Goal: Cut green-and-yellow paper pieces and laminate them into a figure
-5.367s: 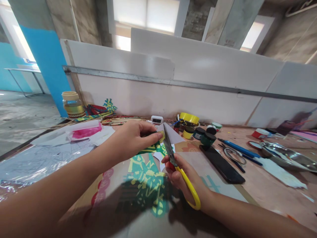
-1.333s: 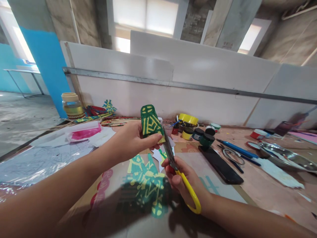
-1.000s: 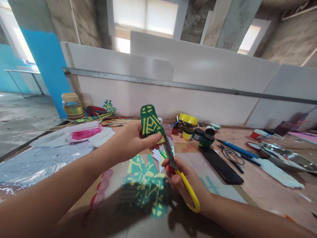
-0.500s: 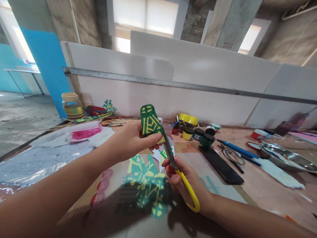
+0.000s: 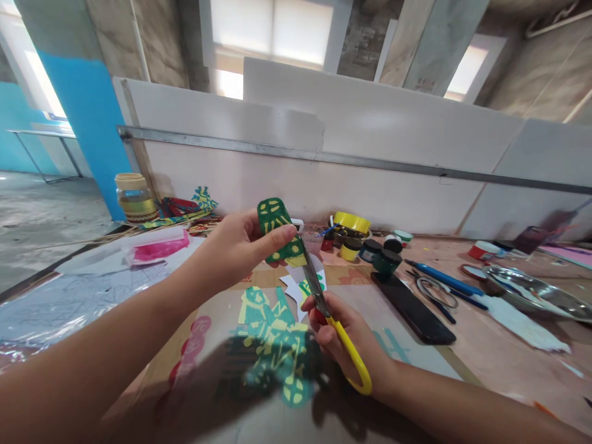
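Left hand (image 5: 238, 246) pinches a green-and-yellow cutout (image 5: 272, 208) — thumb lies flat across its near face, fingertips mostly hidden behind it. Cutout is up off the table (image 5: 490, 370), tilted, rounded end far and left, pale yellow end near and right.

Right hand (image 5: 345, 330) has its fingers curled around the yellow-handled scissors (image 5: 318, 293), bunched near the pivot. Blades point far and slightly left, tips at the right edge of the cutout. Can't tell if they touch it, or how far the blades are apart.

Below the hands, a larger green-and-yellow piece (image 5: 277, 327) lies partly in shadow. Just beyond it, a white paper scrap (image 5: 291, 285) sits behind the blades.

Right side: black phone (image 5: 413, 308) lies at a slant, with the green paint jar (image 5: 387, 261) at its far end. Yellow paint jar (image 5: 350, 249) is left of that, near the yellow ring (image 5: 352, 221). Farther right — blue pen-like tool (image 5: 444, 277), white tissue (image 5: 520, 320), metal dish (image 5: 531, 288).

Left side: plastic-covered drawing (image 5: 87, 302) near, pink-stained paper (image 5: 160, 248) beyond it, lidded glass jar (image 5: 135, 200) at the far left.
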The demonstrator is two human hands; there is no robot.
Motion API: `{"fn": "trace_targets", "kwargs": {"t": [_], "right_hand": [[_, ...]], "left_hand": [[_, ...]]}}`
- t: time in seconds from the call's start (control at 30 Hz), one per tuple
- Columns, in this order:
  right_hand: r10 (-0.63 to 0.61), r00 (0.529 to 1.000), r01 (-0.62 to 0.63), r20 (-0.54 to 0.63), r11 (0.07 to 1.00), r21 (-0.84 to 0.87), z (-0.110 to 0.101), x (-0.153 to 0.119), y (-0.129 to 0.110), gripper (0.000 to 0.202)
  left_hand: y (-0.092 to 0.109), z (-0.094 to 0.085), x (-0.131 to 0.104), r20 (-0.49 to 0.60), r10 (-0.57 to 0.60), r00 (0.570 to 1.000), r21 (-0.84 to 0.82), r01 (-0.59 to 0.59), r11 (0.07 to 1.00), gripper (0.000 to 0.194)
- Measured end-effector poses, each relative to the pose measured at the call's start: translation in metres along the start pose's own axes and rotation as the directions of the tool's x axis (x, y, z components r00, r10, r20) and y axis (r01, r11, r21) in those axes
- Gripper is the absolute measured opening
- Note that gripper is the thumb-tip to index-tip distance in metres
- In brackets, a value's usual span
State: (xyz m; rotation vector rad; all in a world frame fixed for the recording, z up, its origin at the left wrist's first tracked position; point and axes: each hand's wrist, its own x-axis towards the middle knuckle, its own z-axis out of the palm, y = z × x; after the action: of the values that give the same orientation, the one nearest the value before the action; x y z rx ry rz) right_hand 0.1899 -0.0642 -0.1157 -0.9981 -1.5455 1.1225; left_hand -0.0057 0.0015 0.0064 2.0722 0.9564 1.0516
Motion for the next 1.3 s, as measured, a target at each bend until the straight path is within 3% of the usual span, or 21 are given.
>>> {"fn": "trace_targets", "kwargs": {"t": [0.13,0.3,0.43,0.7,0.93,1.13,1.3], "right_hand": [[-0.027,1.000,0.027,-0.006,0.999,0.019,-0.001,0.000,0.004,0.067],[-0.057,0.998,0.058,-0.016,0.996,0.071,-0.003,0.000,0.006,0.068],[-0.069,0.998,0.069,-0.001,0.994,0.085,-0.003,0.000,0.007,0.067],[-0.082,0.996,0.080,0.042,0.995,0.055,-0.004,0.000,0.009,0.061],[-0.049,0.997,0.047,0.061,0.998,0.033,-0.001,-0.001,0.003,0.064],[-0.091,0.993,0.087,0.081,0.995,0.040,-0.002,0.000,0.002,0.064],[-0.099,0.992,0.095,0.073,0.994,0.062,-0.003,0.001,0.008,0.061]], "left_hand": [[-0.001,-0.005,0.000,-0.019,-0.006,1.000,0.088,0.008,0.996,0.031],[-0.001,-0.006,0.001,0.116,-0.102,0.988,0.111,0.089,0.990,0.027],[-0.001,-0.005,0.001,0.167,-0.091,0.982,0.086,0.077,0.993,0.024],[0.001,-0.004,0.000,0.129,-0.001,0.992,0.137,-0.017,0.990,0.030],[0.000,0.004,-0.002,0.091,0.010,0.996,0.086,-0.018,0.996,0.024],[0.002,0.011,-0.004,0.109,0.037,0.993,0.011,-0.039,0.999,0.016],[0.001,0.016,-0.003,0.159,-0.031,0.987,-0.119,0.050,0.992,0.017]]}}
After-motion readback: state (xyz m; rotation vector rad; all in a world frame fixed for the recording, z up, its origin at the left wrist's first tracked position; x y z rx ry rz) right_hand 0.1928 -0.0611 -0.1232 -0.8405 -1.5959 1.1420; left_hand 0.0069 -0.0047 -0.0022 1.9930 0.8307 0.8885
